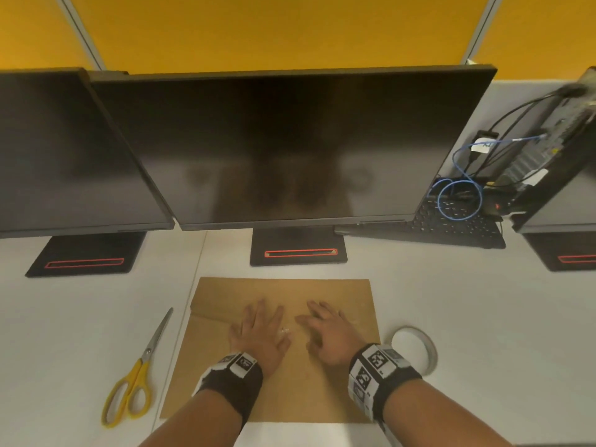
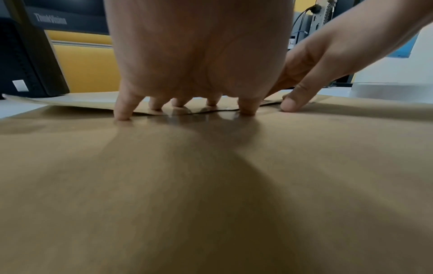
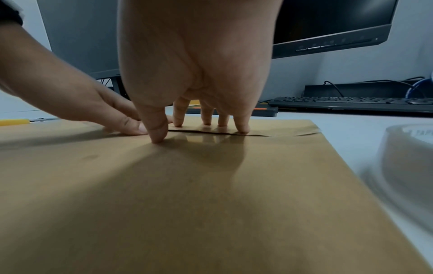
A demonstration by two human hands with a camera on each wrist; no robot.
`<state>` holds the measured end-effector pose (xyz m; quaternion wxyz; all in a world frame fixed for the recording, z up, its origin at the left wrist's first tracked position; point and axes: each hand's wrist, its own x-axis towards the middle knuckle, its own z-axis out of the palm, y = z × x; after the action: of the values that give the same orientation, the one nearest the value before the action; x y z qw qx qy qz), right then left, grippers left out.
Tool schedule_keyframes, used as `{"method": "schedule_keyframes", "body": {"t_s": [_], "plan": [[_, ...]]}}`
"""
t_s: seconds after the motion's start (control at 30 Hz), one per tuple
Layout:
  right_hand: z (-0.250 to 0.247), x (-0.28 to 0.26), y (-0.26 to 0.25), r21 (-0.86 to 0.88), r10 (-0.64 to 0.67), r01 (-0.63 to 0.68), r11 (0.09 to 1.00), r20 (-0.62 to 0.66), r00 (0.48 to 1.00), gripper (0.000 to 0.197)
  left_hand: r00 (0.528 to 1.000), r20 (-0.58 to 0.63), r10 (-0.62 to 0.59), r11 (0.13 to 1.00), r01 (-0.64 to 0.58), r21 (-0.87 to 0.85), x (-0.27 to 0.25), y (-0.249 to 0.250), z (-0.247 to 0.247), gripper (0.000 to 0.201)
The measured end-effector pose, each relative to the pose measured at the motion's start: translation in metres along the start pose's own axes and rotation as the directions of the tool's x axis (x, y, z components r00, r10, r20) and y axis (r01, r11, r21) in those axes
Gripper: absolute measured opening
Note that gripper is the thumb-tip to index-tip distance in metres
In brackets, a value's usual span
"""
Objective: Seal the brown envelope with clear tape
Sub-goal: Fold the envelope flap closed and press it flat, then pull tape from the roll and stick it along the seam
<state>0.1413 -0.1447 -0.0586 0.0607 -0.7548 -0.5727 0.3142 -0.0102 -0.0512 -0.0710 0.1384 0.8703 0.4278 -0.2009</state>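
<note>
Brown envelope (image 1: 277, 375) lay flat on white desk (image 1: 467, 301) before the monitor (image 1: 283, 146). Left hand (image 1: 258, 333) and right hand (image 1: 325, 333), fingers spread, pressed the flap seam. Tape roll (image 1: 429, 346) sat right of envelope, scissors (image 1: 135, 379) left.

Dim overhead light, soft shadows under both palms, glare on tape strip (image 3: 206, 138), blurred, curved frame edges.

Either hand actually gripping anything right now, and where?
Nothing gripped. Left hand and right hand press straight fingers on the flat brown paper envelope, along its flap edge over the shiny clear tape strip.
</note>
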Motion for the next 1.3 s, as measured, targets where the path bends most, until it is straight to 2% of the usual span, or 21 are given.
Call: {"method": "schedule_keyframes", "body": {"t_s": [0.17,0.33,0.43,0.5,0.6,0.7,0.87,0.97,1.03,1.07,1.1,1.17,1.23,1.3], "plan": [[-0.014,-0.010,0.020,-0.018,0.027,-0.030,0.999,-0.152,0.988,0.053,1.000,-0.020,-0.001,0.999,0.000,-0.041,-0.001,0.000,-0.001,0.067],[-0.047,-0.033,0.063,0.072,0.216,-0.205,0.976,-0.258,0.942,0.064,0.994,-0.085,-0.070,0.994,0.062,-0.087,-0.001,0.011,-0.006,0.069],[-0.056,-0.049,0.088,0.026,0.275,-0.278,0.960,-0.248,0.929,0.057,0.989,-0.114,-0.092,0.991,0.079,-0.107,0.001,0.024,-0.008,0.071],[-0.055,-0.057,0.099,-0.032,0.282,-0.294,0.955,-0.204,0.937,0.051,0.988,-0.144,-0.064,0.991,0.045,-0.127,0.002,0.035,-0.008,0.070],[-0.047,-0.064,0.111,-0.108,0.249,-0.276,0.955,-0.210,0.945,0.031,0.986,-0.160,0.036,0.990,-0.057,-0.127,0.003,0.053,-0.009,0.067],[-0.042,-0.069,0.117,-0.100,0.230,-0.259,0.961,-0.235,0.944,0.019,0.983,-0.125,0.136,0.983,-0.149,-0.104,0.004,0.068,-0.007,0.065],[-0.048,-0.075,0.121,-0.167,0.213,-0.256,0.952,-0.241,0.947,0.020,0.987,-0.076,0.144,0.988,-0.147,-0.038,0.005,0.079,-0.003,0.068],[-0.063,-0.073,0.116,-0.107,0.192,-0.229,0.968,-0.277,0.941,0.020,0.989,-0.064,0.133,0.991,-0.134,-0.011,0.006,0.078,-0.004,0.068],[-0.074,-0.068,0.108,-0.014,0.166,-0.180,0.984,-0.318,0.934,0.019,0.987,-0.068,0.145,0.986,-0.150,-0.071,0.006,0.079,-0.007,0.071],[-0.080,-0.064,0.102,0.026,0.153,-0.153,0.988,-0.338,0.929,0.019,0.980,-0.112,0.167,0.971,-0.183,-0.157,0.004,0.078,-0.010,0.076],[-0.085,-0.059,0.095,0.054,0.141,-0.130,0.990,-0.354,0.925,0.020,0.961,-0.192,0.200,0.933,-0.247,-0.262,0.002,0.078,-0.015,0.085],[-0.092,-0.049,0.080,0.084,0.116,-0.090,0.992,-0.376,0.919,0.019,0.876,-0.379,0.297,0.805,-0.443,-0.394,-0.003,0.079,-0.027,0.092],[-0.097,-0.039,0.063,0.118,0.101,-0.059,0.991,-0.395,0.913,0.016,0.759,-0.509,0.405,0.714,-0.611,-0.342,-0.011,0.080,-0.040,0.087],[-0.101,-0.031,0.045,0.171,0.104,-0.035,0.985,-0.415,0.904,0.012,0.676,-0.538,0.504,0.704,-0.682,-0.198,-0.019,0.080,-0.051,0.087]]}}
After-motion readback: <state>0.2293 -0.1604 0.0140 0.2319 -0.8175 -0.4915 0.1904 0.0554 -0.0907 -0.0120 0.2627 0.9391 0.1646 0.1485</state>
